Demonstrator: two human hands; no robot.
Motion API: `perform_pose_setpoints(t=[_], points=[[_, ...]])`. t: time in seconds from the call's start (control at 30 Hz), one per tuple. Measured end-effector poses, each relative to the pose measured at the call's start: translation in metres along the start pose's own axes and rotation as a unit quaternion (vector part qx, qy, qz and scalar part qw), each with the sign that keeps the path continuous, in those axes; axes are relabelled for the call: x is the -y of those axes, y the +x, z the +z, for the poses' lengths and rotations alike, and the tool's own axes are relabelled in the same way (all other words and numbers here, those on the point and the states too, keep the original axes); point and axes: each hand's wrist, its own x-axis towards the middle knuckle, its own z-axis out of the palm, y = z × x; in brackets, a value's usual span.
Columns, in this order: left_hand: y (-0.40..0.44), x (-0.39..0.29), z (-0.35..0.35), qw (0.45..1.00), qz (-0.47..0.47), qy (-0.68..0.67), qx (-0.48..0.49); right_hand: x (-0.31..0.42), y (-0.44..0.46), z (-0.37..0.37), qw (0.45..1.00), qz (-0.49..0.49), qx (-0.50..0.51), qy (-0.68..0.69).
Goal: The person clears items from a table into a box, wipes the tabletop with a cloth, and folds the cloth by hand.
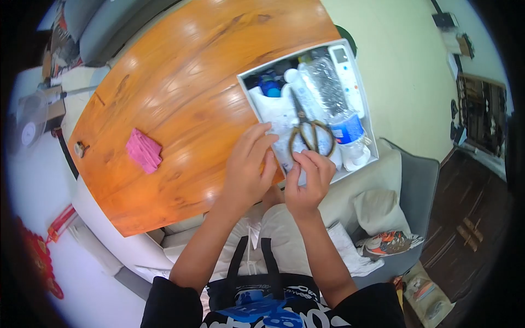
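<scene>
A pair of scissors [301, 116] with dark blades and bronze-coloured loop handles lies over the contents of a white box [374, 143], blades pointing to the far side. The fingers of my right hand [309, 183] are pinched at the near end of a handle loop. My left hand [249, 167] hovers at the box's left edge, fingers stretched and apart, holding nothing. Beneath and beside the scissors are white plastic packaging [276, 111], a clear bottle with a blue label [348, 130] and a white tube [298, 82].
The box stands at the right edge of a wooden table [191, 82]. A folded pink cloth [144, 151] lies on the left part of the table, with a small metallic object [81, 149] near its edge. A sofa with cushions [380, 210] is at the near right.
</scene>
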Motion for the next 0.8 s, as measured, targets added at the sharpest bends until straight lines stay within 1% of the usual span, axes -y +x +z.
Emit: perform_pose_setpoints(t=[0.03,0.1,0.2,0.23,0.33,0.43,0.53,0.63,0.73,0.8], points=[[-0.004,0.007,-0.012,1.0,-0.004,0.016,-0.02,0.009,-0.001,0.008,1.0,-0.011,0.018,0.009],[-0.016,0.027,-0.036,0.998,-0.028,0.039,-0.029,0.03,-0.002,0.029,0.997,-0.037,0.057,0.033],[-0.04,0.057,-0.082,0.995,-0.067,0.065,-0.027,0.071,-0.003,0.062,0.989,-0.072,0.119,0.047],[-0.048,0.068,-0.098,0.994,-0.08,0.07,-0.026,0.082,-0.006,0.075,0.982,-0.078,0.16,0.064],[-0.081,0.105,-0.15,0.989,-0.114,0.085,-0.042,0.131,-0.015,0.125,0.97,-0.11,0.205,0.071],[-0.116,0.139,-0.203,0.981,-0.154,0.1,-0.067,0.179,-0.032,0.176,0.948,-0.143,0.273,0.078],[-0.152,0.178,-0.253,0.968,-0.175,0.15,-0.102,0.232,-0.053,0.225,0.93,-0.164,0.313,0.1],[-0.186,0.216,-0.305,0.956,-0.207,0.159,-0.136,0.283,-0.078,0.279,0.913,-0.172,0.346,0.13],[-0.216,0.256,-0.355,0.937,-0.248,0.158,-0.19,0.329,-0.104,0.336,0.895,-0.167,0.382,0.16],[-0.236,0.287,-0.38,0.915,-0.294,0.131,-0.242,0.354,-0.116,0.374,0.884,-0.166,0.4,0.175]])
